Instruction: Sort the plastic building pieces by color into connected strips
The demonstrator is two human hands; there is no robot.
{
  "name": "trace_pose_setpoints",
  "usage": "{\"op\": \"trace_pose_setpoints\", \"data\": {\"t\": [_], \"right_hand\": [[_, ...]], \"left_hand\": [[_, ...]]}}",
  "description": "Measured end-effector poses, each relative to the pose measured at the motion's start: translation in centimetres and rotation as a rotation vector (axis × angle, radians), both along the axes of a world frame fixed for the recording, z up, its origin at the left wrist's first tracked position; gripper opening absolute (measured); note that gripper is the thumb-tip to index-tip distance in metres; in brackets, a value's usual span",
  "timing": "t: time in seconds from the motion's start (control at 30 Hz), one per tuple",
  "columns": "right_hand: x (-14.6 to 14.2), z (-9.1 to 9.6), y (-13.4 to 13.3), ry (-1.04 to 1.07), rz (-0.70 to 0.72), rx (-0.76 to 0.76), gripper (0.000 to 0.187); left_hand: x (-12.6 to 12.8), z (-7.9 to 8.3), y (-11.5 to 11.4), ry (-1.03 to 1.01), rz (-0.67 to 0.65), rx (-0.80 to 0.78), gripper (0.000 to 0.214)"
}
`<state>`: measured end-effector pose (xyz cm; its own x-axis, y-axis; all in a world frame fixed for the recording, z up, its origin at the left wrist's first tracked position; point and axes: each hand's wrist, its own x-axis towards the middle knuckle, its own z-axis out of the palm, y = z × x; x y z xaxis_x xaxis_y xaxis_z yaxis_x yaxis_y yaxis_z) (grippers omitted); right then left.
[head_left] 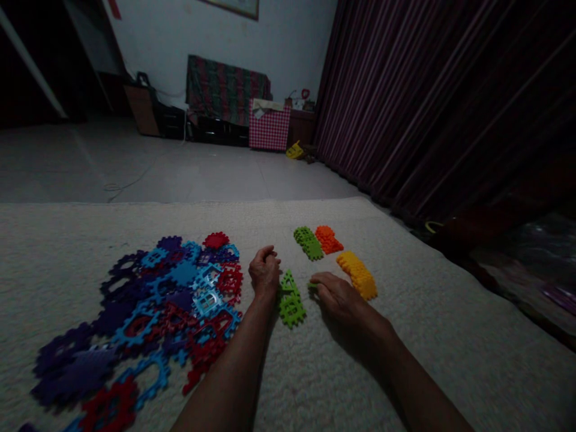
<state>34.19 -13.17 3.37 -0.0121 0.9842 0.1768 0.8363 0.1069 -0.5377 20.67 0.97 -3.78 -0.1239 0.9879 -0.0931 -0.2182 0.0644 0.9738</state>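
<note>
Blanket (270,221), short of far edge: right grip (337,295) pinched green tile (312,287), likely light, stiff, best rim-held; left grip (265,271) was unclear.

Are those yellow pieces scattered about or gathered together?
Gathered together: the yellow pieces lie bunched against one another in one short row beside the right hand.

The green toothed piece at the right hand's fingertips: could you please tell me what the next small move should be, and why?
The right hand might best lay the green toothed piece on the green toothed pile ahead: the colours match, and the orange toothed pile and yellow toothed pile nearby are each one colour too.
</note>
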Motion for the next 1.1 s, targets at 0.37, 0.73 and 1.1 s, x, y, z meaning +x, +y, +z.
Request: {"op": "trace_pose_setpoints", "data": {"t": [0.37, 0.73, 1.1], "right_hand": [[1.8, -4.1, 2.9, -0.059, -0.325, 0.297, 0.036], [-1.3, -3.7, 2.5, -0.247, -0.289, 0.039, 0.05], [1.4, -4.7, 7.9, -0.077, -0.53, 0.439, 0.056]], "left_hand": [[-0.1, 0.5, -0.3, 0.016, -0.009, -0.012, 0.033], [-0.1, 0.4, -0.3, 0.032, -0.022, -0.011, 0.034], [-0.2, 0.7, -0.4, 0.032, -0.003, -0.014, 0.033]]}}
